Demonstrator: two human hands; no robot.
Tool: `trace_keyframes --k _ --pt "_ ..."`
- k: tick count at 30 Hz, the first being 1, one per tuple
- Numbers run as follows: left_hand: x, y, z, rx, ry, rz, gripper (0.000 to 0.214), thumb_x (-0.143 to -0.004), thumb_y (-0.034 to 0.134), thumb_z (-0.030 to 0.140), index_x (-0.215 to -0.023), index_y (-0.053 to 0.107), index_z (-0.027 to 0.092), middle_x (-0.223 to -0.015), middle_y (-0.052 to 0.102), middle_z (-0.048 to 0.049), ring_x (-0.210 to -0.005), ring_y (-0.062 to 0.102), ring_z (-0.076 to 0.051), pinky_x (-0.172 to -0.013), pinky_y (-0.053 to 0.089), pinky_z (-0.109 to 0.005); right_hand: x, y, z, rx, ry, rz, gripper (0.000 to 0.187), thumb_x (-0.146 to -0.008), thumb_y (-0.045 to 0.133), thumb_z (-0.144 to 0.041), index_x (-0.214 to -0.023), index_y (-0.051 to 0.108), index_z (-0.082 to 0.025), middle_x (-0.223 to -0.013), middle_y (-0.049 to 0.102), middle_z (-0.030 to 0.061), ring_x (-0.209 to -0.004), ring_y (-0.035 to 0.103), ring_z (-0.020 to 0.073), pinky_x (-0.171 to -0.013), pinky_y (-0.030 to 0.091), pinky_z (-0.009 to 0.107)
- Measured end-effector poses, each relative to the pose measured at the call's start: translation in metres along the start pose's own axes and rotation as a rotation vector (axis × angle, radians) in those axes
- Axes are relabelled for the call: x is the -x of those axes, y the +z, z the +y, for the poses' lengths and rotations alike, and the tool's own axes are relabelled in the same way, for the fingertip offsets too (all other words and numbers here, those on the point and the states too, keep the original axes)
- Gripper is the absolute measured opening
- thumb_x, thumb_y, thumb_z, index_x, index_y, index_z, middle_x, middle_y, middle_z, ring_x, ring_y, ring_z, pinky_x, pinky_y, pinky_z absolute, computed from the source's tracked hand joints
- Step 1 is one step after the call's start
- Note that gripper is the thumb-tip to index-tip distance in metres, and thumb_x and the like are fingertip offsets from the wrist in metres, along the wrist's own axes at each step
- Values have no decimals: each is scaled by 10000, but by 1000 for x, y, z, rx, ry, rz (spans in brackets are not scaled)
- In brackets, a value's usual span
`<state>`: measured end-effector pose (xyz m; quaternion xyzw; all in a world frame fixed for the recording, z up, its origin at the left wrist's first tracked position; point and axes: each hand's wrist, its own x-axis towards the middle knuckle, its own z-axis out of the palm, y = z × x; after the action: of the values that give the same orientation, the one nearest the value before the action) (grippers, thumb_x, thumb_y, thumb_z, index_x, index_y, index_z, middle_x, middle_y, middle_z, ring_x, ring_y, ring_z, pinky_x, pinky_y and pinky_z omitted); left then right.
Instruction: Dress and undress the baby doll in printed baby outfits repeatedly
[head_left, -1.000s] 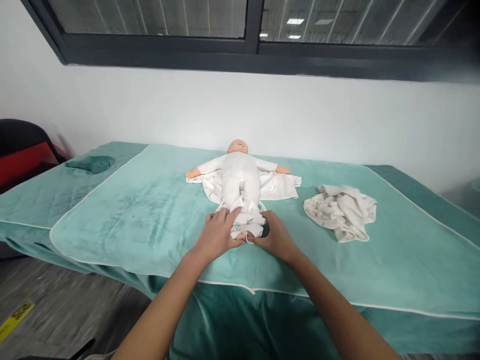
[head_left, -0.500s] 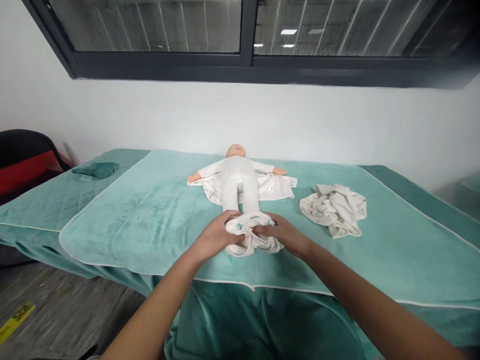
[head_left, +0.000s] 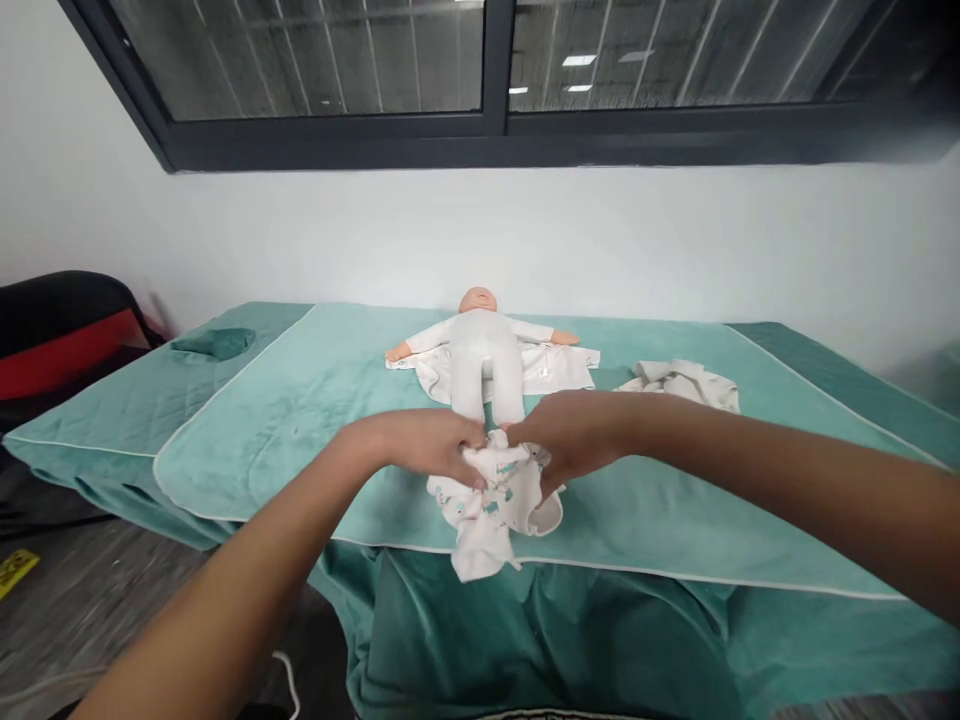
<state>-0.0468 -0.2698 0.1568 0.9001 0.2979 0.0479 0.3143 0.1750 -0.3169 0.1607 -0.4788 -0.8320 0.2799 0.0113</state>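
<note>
A baby doll [head_left: 486,345] in white lies on its back, arms spread, on top of an opened white baby top [head_left: 555,368]. Just below its legs, my left hand [head_left: 442,445] is closed on the left side of a bunched white baby garment [head_left: 487,510] with small green prints. My right hand [head_left: 562,440] grips the same garment from the right, its fingers partly hidden behind the cloth. One end of the garment hangs down past the bed's front edge. The doll's feet are hidden behind my hands and the cloth.
A crumpled white cloth [head_left: 682,380] lies to the right, partly behind my right arm. The bed has a green cover [head_left: 300,400] with a white-piped edge and a hollow [head_left: 214,342] at the left. A white wall and window stand behind; a black and red chair [head_left: 67,335] is at left.
The garment has turned and unfolded, and now hangs lower toward me. My right hand has rolled over, its back facing up, and the right forearm has risen across the crumpled cloth.
</note>
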Motion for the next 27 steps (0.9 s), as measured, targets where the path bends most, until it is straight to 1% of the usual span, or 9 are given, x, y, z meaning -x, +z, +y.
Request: trace_keyframes --k 1,3,7,11,15,17,20,25,27 --pt "0 -7 8 -18 16 -75 232 -701 722 441 -692 645 222 -648 609 20 -589 551 -158 -546 380 -262 1 -8 -7 -13 -26 10 364 -530 874 -486 -783 724 -272 -596 623 -18 -513 529 172 -553 350 307" --pt "3 -20 21 -27 37 -95 195 -808 606 386 -728 628 210 -674 585 19 -605 526 -142 -539 345 -258 3 -24 -18 -112 -88 -4 363 -566 861 -509 -800 738 -260 -645 664 -10 -547 571 175 -555 376 300" --pt "13 -34 30 77 28 137 260 -794 645 404 -697 535 189 -695 522 37 -643 482 -115 -552 327 -232 11 -50 -32 -356 -183 -117 304 -746 764 -489 -905 759 -230 -837 732 19 -708 650 182 -601 454 278" --pt "20 -36 28 142 36 307 192 -772 668 354 -842 582 198 -773 580 45 -695 526 -116 -601 376 -219 9 -51 -38 -562 -205 -42 283 -811 722 -464 -869 732 -188 -796 688 14 -706 624 154 -636 465 274" --pt "23 -38 29 -8 86 318 141 -803 594 323 -839 624 190 -790 625 26 -730 576 -142 -635 424 -241 -4 -43 -39 -765 -298 -20 331 -864 661 -489 -928 692 -166 -879 670 31 -772 620 147 -685 479 283" --pt "25 -41 29 -43 85 313 159 -788 618 345 -818 621 189 -764 621 24 -728 584 -150 -639 446 -250 -11 -43 -39 -763 -312 20 339 -856 666 -498 -887 674 -161 -824 640 17 -741 599 136 -653 468 270" --pt "30 -47 26 79 50 324 225 -760 675 388 -849 613 191 -780 632 14 -734 605 -157 -637 482 -262 -18 -49 -41 -658 -311 158 308 -812 720 -463 -767 648 -167 -734 587 -14 -686 566 119 -605 436 250" --pt "38 -61 10 377 35 138 336 -689 742 439 -876 631 183 -806 665 -25 -758 652 -198 -627 520 -296 -21 -61 -57 -518 -444 407 233 -772 764 -368 -727 667 -162 -768 595 -15 -716 566 121 -626 409 256" --pt "40 -66 4 370 26 194 321 -707 720 466 -819 634 178 -751 648 -22 -716 633 -187 -591 497 -278 -20 -64 -61 -446 -473 418 203 -782 750 -354 -750 687 -164 -780 605 -13 -757 568 134 -651 398 267"
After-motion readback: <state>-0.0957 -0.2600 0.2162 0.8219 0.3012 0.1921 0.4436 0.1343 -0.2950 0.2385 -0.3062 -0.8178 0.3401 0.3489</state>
